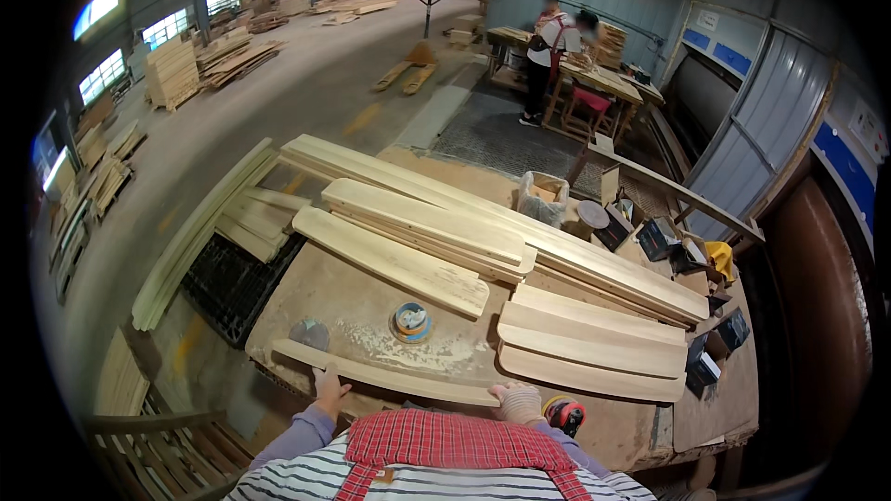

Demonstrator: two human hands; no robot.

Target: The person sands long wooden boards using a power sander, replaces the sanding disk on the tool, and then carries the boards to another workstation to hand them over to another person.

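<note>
Plank spans both grips; left hand and right hand clamped on its ends.

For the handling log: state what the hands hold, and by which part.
A long curved wooden slat: left hand grips near its left end, gloved right hand its right end.

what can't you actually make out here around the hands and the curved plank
- Head view: fingers of the left hand curl behind the curved plank, so their grip is hidden.
- Right hand: its palm side is pressed down, out of sight.
- Red and black tool: half covered by the right hand; type unclear.
- Round tin: too small to see its contents.
- Both forearms: hidden by the red checked apron.
</note>
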